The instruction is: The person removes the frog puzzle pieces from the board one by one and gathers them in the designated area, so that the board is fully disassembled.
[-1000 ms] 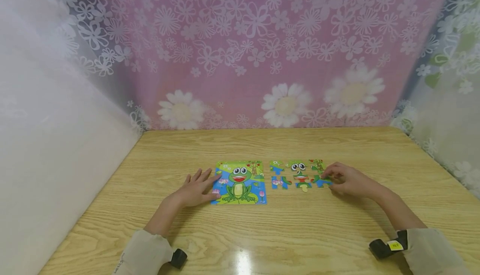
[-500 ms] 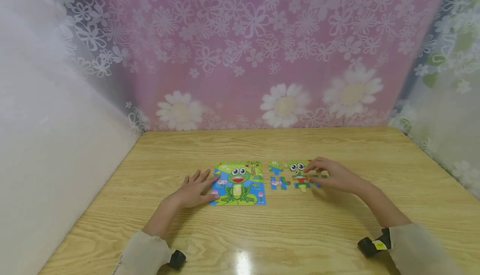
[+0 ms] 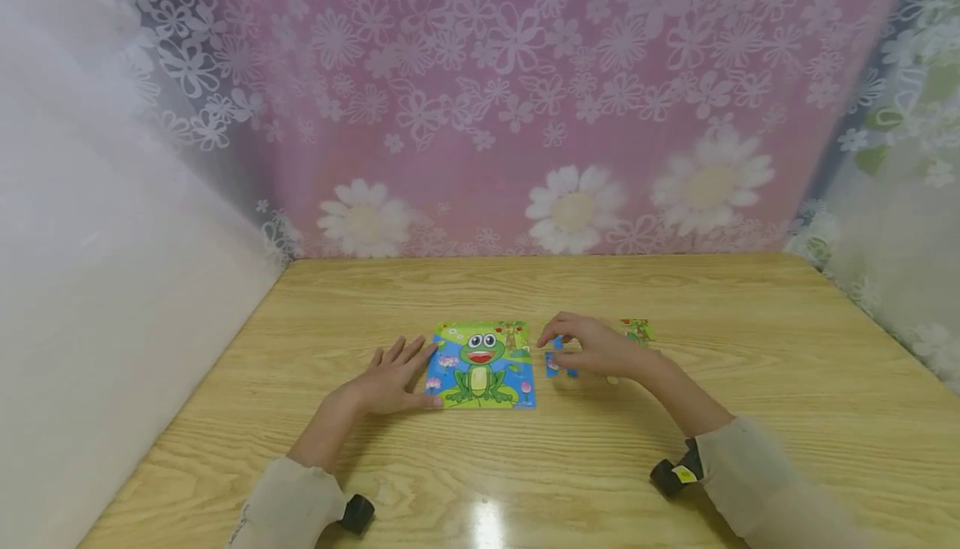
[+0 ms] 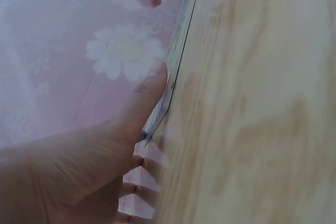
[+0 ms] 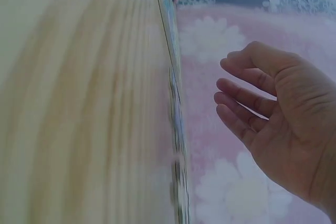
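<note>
A frog picture board (image 3: 480,376) lies flat on a wood-grain table (image 3: 420,474), its left edge touched by a left hand (image 3: 386,384) with fingers spread. Beyond the board's right edge, a right hand (image 3: 602,351), fingers loosely bent and parted from the thumb, hovers over puzzle pieces (image 3: 637,330) before a pink floral backdrop (image 3: 480,132).

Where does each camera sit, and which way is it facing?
Head: on the head, facing forward and down at the table, frog picture and puzzle pieces; left hand, right hand and sleeves show.
Left wrist: on that wrist, facing the frog picture edge-on; the left hand looms large, the right appears at top.
Right wrist: on that wrist, facing the pieces edge-on; the right hand shows, part of the left at top.
Both wrist views share the flowered backdrop and table.
</note>
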`<control>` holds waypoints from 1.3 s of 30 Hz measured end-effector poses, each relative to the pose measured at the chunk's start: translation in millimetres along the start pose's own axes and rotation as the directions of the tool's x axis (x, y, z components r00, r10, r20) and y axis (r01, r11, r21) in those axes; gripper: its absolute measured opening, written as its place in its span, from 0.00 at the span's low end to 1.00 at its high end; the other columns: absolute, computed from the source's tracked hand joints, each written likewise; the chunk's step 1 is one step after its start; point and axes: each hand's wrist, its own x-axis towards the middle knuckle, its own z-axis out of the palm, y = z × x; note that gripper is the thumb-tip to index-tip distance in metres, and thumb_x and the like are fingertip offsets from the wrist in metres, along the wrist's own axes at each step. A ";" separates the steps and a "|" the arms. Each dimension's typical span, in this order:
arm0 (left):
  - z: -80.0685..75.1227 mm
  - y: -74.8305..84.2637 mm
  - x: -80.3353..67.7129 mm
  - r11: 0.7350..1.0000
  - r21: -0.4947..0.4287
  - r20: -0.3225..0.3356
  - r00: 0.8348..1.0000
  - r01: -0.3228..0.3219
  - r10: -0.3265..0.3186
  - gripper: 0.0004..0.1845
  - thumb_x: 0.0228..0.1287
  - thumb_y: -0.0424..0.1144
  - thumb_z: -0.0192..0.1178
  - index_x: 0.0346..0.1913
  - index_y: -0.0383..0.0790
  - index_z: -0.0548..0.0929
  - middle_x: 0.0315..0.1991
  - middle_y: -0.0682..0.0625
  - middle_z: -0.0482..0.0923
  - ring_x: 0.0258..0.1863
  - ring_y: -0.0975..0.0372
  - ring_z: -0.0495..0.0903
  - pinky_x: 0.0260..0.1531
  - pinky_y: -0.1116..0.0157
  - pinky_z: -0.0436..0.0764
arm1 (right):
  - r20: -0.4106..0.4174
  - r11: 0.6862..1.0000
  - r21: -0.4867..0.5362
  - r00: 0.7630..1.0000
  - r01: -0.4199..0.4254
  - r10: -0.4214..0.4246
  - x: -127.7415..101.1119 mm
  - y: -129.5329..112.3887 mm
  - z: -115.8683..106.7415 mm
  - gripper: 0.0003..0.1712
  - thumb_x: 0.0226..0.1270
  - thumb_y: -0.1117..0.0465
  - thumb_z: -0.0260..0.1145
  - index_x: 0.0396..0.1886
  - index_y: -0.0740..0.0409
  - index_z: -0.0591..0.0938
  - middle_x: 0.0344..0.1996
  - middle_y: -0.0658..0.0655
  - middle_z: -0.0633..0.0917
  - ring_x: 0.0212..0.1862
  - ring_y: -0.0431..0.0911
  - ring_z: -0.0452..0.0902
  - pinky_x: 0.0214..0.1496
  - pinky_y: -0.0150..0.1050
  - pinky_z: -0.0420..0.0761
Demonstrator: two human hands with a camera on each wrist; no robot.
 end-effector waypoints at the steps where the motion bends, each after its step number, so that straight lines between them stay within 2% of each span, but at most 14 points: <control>1: -0.8 0.6 -0.6 1.000 0.003 0.004 1.000 -0.001 0.001 0.51 0.56 0.66 0.54 0.73 0.43 0.44 0.72 0.42 0.37 0.68 0.45 0.31 0.60 0.43 0.32 | 0.006 1.000 -0.009 1.000 0.011 -0.011 5.6 -2.2 3.6 0.10 0.63 0.65 0.61 0.44 0.59 0.80 0.46 0.53 0.76 0.45 0.52 0.72 0.43 0.50 0.74; 5: -3.1 2.9 -2.1 1.000 0.003 0.017 1.000 0.005 -0.005 0.51 0.56 0.65 0.54 0.73 0.44 0.44 0.72 0.42 0.36 0.68 0.46 0.30 0.61 0.43 0.31 | 0.040 0.999 0.001 0.999 0.035 -0.035 26.3 -12.6 17.3 0.11 0.63 0.66 0.60 0.45 0.60 0.80 0.45 0.54 0.76 0.46 0.51 0.72 0.46 0.48 0.75; 10: -4.4 5.2 -3.1 1.000 -0.008 0.020 1.000 -0.005 0.005 0.50 0.57 0.63 0.55 0.73 0.42 0.44 0.72 0.40 0.36 0.68 0.44 0.31 0.60 0.42 0.32 | 0.081 1.000 0.013 0.997 -0.002 0.001 47.9 -24.9 34.7 0.10 0.63 0.64 0.61 0.45 0.56 0.80 0.45 0.52 0.75 0.47 0.51 0.72 0.48 0.47 0.75; 15: -4.3 6.3 -3.2 1.000 -0.010 0.018 1.000 -0.005 0.005 0.49 0.57 0.63 0.56 0.73 0.42 0.45 0.71 0.39 0.37 0.68 0.43 0.31 0.60 0.41 0.33 | 0.091 1.000 -0.008 0.995 -0.030 0.031 63.1 -36.5 48.4 0.11 0.62 0.61 0.63 0.45 0.55 0.81 0.46 0.51 0.75 0.48 0.49 0.73 0.47 0.43 0.76; 20: -4.6 7.7 -4.6 1.000 -0.003 0.015 1.000 0.024 -0.024 0.50 0.56 0.64 0.56 0.73 0.44 0.46 0.71 0.39 0.36 0.67 0.42 0.30 0.57 0.38 0.32 | 0.115 0.999 0.029 0.993 -0.024 0.021 74.5 -43.6 60.9 0.12 0.62 0.62 0.63 0.45 0.58 0.80 0.47 0.53 0.75 0.49 0.49 0.72 0.47 0.41 0.75; 25: -6.0 9.4 -6.1 0.999 0.013 0.009 0.999 0.031 -0.031 0.49 0.56 0.64 0.56 0.73 0.45 0.46 0.71 0.36 0.35 0.66 0.39 0.29 0.54 0.33 0.32 | 0.141 0.998 0.030 0.989 -0.051 0.046 81.2 -48.6 71.4 0.14 0.60 0.62 0.64 0.47 0.57 0.80 0.48 0.52 0.75 0.49 0.47 0.71 0.48 0.41 0.74; 29: -5.5 9.3 -5.4 1.000 0.009 0.009 1.000 0.019 -0.019 0.49 0.57 0.63 0.56 0.73 0.44 0.46 0.71 0.36 0.35 0.66 0.38 0.29 0.53 0.33 0.32 | 0.142 0.997 -0.042 0.987 -0.071 0.076 81.5 -51.9 77.4 0.16 0.59 0.57 0.67 0.47 0.53 0.80 0.48 0.49 0.75 0.50 0.46 0.70 0.50 0.43 0.74; 32: -4.6 7.8 -4.4 1.000 0.018 0.008 1.000 0.019 -0.019 0.49 0.57 0.63 0.55 0.73 0.45 0.46 0.71 0.35 0.36 0.66 0.38 0.30 0.53 0.32 0.32 | 0.134 0.994 -0.091 0.989 -0.058 0.069 81.1 -53.8 80.4 0.17 0.58 0.54 0.68 0.46 0.51 0.81 0.47 0.48 0.76 0.50 0.46 0.70 0.50 0.44 0.73; 39: -3.4 5.3 -2.0 0.999 0.035 0.009 1.000 0.028 -0.029 0.49 0.56 0.65 0.55 0.73 0.45 0.46 0.71 0.36 0.36 0.66 0.38 0.31 0.53 0.32 0.34 | 0.121 0.991 -0.129 0.991 -0.043 0.059 80.3 -55.7 83.5 0.17 0.56 0.52 0.70 0.46 0.50 0.81 0.45 0.47 0.75 0.48 0.44 0.69 0.49 0.42 0.73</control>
